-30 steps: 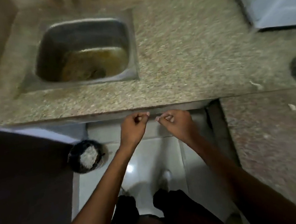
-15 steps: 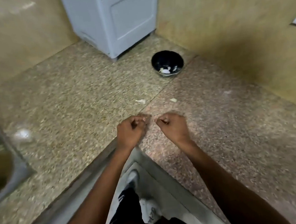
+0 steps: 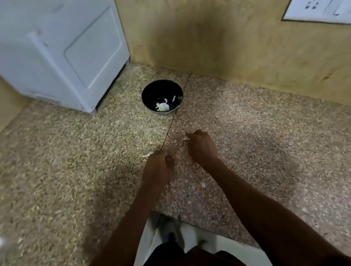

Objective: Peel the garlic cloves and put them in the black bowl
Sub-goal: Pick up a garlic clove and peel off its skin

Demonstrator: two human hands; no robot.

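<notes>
Garlic cloves (image 3: 163, 106), pale, in black bowl (image 3: 150, 92); both hands curled, perhaps pinching skins.

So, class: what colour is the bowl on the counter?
Black, glossy, with pale pieces inside; the bowl shows best in the head view.

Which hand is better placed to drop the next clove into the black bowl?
Right, probably. The right hand sits nearer the black bowl, almost straight below it, with a pale bit at its fingertips. The left hand is curled farther back. Whether either holds a peeled clove is too blurred to tell.
</notes>
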